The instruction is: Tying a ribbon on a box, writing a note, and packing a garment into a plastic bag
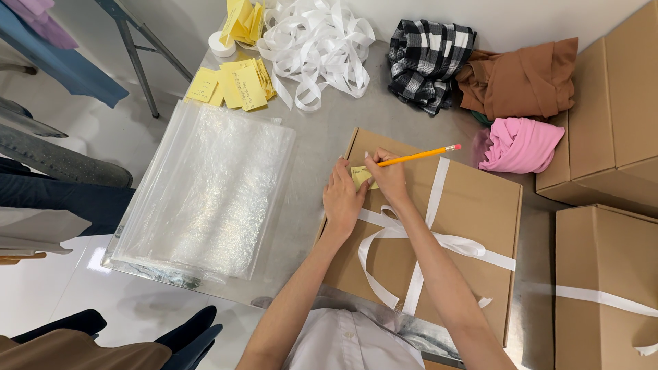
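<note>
- I see right hand (388, 179) clamped on orange pencil (419, 156), tip at small yellow note (360, 175).
- Left hand (343, 199) flat, fingers together, pinning note.
- Note sits on brown ribbon-tied box (473, 205), steel surface (329, 130).

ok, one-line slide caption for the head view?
Right hand writes with a pencil on a yellow note, steadied by left hand, atop a ribbon-tied cardboard box.

We see a ribboned box (452, 226) at lower centre, plastic bags (205, 192) left of it, paper slips (236, 82) and loose ribbon (319, 48) above, folded clothes (493, 82) upper right.
</note>
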